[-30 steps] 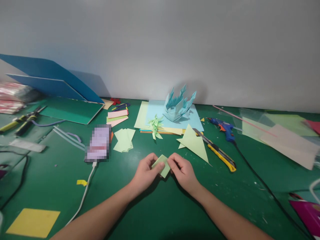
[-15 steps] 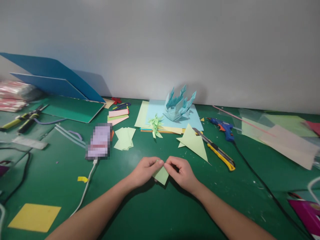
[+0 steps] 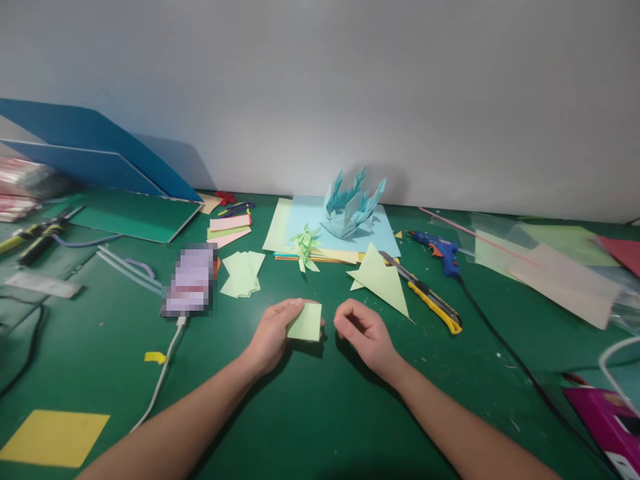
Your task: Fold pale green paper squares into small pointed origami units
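Observation:
A small pale green paper square (image 3: pixel 305 323) is pinched in my left hand (image 3: pixel 275 330), thumb on top and fingers beneath it. Just right of the paper, apart from it, my right hand (image 3: pixel 367 337) hovers with its fingers curled in and nothing visible in them. Beyond my hands lie a green folded paper plant (image 3: pixel 305 248) and a light blue origami piece (image 3: pixel 347 213) with upright points, on a stack of coloured sheets (image 3: pixel 279 227). A pile of pale green paper pieces (image 3: pixel 243 273) is to the left, and larger green paper triangles (image 3: pixel 381 280) are to the right.
A yellow utility knife (image 3: pixel 433 303) and a blue glue gun (image 3: pixel 443 252) with a black cord lie on the right. At left are a phone (image 3: pixel 193 280) on a white cable, pliers (image 3: pixel 45 243), a yellow sheet (image 3: pixel 55 437) and blue boards (image 3: pixel 100 153) against the wall.
My right hand has let go of the green paper and moved right. My left hand keeps hold of the paper, now turned squarer to me. The view has shifted slightly.

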Demonstrator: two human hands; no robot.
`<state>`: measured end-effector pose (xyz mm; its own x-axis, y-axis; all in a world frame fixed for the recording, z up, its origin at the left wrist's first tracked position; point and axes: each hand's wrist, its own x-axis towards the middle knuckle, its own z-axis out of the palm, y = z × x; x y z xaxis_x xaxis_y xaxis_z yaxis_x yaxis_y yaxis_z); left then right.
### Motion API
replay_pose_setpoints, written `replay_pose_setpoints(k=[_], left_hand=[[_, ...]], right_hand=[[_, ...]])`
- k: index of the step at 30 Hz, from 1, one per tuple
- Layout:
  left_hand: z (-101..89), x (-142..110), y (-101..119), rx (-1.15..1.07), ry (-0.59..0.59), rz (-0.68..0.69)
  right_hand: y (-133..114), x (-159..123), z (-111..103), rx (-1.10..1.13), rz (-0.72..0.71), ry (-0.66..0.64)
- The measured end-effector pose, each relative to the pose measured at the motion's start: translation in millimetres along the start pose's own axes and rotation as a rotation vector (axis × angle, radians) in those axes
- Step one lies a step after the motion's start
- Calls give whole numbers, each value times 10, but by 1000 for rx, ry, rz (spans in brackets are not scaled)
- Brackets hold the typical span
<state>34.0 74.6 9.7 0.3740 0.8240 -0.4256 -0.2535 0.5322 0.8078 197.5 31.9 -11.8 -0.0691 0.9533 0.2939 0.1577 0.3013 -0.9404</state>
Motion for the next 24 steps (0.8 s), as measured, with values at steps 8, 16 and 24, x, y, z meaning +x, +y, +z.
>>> replay_pose_setpoints(k=[8,16,24], left_hand=[[15,-17,42,-116,-14,-9],[12,27,-22,-219,0,-71],[10,-22,-36,-283,-160,-98]], right_hand=[[20,56,73,-345,-409,-61],[56,55,71,-313,-338,62],[52,80,40,-434,-384,5]])
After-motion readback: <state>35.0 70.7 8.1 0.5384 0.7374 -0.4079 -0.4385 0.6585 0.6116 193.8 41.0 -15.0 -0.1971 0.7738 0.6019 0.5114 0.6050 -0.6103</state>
